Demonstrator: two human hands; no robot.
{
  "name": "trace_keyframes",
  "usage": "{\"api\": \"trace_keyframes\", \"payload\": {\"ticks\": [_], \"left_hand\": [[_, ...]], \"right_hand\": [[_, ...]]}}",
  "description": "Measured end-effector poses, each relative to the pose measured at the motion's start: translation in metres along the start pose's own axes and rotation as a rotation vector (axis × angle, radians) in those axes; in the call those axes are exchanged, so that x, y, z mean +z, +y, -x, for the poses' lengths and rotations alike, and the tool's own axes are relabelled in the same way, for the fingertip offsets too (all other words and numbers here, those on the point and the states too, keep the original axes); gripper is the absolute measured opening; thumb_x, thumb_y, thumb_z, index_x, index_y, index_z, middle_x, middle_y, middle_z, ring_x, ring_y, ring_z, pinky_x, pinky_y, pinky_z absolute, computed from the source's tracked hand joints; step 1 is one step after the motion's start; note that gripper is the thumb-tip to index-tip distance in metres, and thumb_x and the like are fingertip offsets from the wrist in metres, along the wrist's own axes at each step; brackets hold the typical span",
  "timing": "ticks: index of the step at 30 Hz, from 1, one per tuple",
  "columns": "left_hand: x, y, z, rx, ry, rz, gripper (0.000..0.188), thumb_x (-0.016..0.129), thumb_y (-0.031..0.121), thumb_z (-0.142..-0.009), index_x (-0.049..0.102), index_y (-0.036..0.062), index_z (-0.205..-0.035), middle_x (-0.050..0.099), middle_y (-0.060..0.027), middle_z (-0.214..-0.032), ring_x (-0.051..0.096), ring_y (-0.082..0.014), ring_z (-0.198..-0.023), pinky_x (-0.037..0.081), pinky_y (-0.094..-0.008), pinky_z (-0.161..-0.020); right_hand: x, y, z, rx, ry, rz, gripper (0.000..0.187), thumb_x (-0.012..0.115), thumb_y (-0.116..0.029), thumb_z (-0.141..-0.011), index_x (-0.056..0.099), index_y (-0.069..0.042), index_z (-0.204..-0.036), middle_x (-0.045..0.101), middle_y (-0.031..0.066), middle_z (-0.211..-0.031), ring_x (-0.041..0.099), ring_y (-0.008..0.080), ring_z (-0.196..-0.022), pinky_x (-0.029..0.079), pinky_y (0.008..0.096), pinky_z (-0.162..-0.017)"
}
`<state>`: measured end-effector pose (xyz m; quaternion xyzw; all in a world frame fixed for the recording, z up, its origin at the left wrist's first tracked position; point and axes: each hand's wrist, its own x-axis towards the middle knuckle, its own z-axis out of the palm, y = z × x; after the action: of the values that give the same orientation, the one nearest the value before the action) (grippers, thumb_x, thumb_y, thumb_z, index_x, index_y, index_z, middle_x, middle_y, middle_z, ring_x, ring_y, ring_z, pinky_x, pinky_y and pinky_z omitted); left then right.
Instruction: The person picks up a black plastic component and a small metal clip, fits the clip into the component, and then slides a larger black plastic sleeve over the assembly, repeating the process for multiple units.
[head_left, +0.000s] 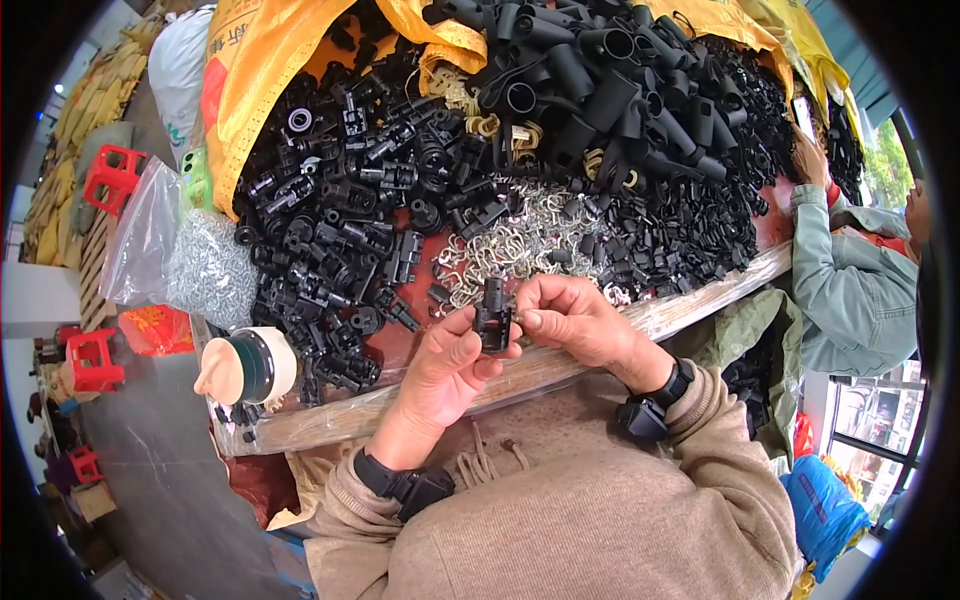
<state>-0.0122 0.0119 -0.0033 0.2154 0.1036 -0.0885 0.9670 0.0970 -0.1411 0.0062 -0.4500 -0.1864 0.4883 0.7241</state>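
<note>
Between the thumb and fingers of my left hand [438, 368] is a black plastic fitting [493, 316], roughly tubular with an open slot, held upright above the table's front edge. My right hand [585, 325] meets it from the right, thumb and forefinger pinched at its side. Whatever small thing those fingertips hold is too small to make out. Just beyond my hands lies a pile of pale metal hooks [520, 240]. Similar black fittings [340, 230] are heaped to the left.
Black tubes [590, 80] and small black clips [690, 225] fill the far and right parts of the table. A clear bag of screws [212, 268] and a lidded cup [250, 368] stand at left. At right, another person's hand [810, 160] reaches in. A wooden rail [400, 410] edges the table.
</note>
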Motion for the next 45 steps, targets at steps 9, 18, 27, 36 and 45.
{"api": "trace_keyframes", "payload": {"ticks": [9, 18, 27, 36, 45], "left_hand": [[0.003, -0.001, 0.001, 0.022, 0.084, -0.045, 0.038, 0.061, 0.017, -0.078, 0.048, -0.0012, -0.108, 0.058, -0.0146, -0.097, 0.06, -0.0206, -0.082, 0.051, -0.0215, -0.066], [0.012, 0.0, -0.001, -0.003, 0.05, -0.054, 0.04, 0.061, 0.018, -0.078, 0.046, -0.0043, -0.108, 0.058, -0.0157, -0.094, 0.06, -0.0202, -0.079, 0.052, -0.0215, -0.064], [0.007, 0.0, 0.0, -0.033, 0.057, -0.016, 0.042, 0.062, 0.02, -0.077, 0.047, -0.0004, -0.11, 0.058, -0.0115, -0.098, 0.061, -0.0177, -0.081, 0.051, -0.0185, -0.061], [0.005, -0.002, -0.001, -0.028, 0.123, 0.067, 0.039, 0.06, 0.018, -0.079, 0.046, 0.0, -0.11, 0.059, -0.011, -0.095, 0.061, -0.0173, -0.081, 0.051, -0.0186, -0.062], [0.008, -0.004, -0.002, -0.001, 0.229, -0.14, 0.025, 0.054, 0.012, -0.083, 0.052, -0.0001, -0.104, 0.059, -0.0109, -0.094, 0.061, -0.0188, -0.081, 0.051, -0.0211, -0.065]], "right_hand": [[-0.004, 0.003, 0.003, 0.072, 0.028, -0.109, 0.016, 0.054, -0.019, -0.084, 0.051, -0.004, -0.083, 0.049, -0.0042, -0.07, 0.032, 0.002, -0.053, 0.024, 0.0167, -0.045], [0.003, 0.004, 0.003, 0.165, 0.062, -0.26, 0.013, 0.055, -0.017, -0.083, 0.053, -0.005, -0.084, 0.055, -0.0008, -0.074, 0.036, 0.0028, -0.052, 0.026, 0.0161, -0.044], [0.005, 0.013, 0.005, -0.034, 0.065, 0.067, 0.01, 0.053, -0.013, -0.084, 0.051, -0.003, -0.083, 0.053, -0.001, -0.077, 0.046, 0.0054, -0.063, 0.035, 0.0164, -0.054], [0.002, 0.003, 0.007, -0.367, 0.203, 0.767, 0.009, 0.055, -0.008, -0.081, 0.05, -0.001, -0.08, 0.05, 0.0008, -0.072, 0.047, 0.0079, -0.064, 0.039, 0.0241, -0.054], [0.013, -0.014, 0.006, -0.543, 0.129, 1.015, 0.012, 0.06, -0.001, -0.072, 0.049, -0.003, -0.078, 0.047, 0.0083, -0.069, 0.049, 0.0208, -0.056, 0.04, 0.0277, -0.05]]}}
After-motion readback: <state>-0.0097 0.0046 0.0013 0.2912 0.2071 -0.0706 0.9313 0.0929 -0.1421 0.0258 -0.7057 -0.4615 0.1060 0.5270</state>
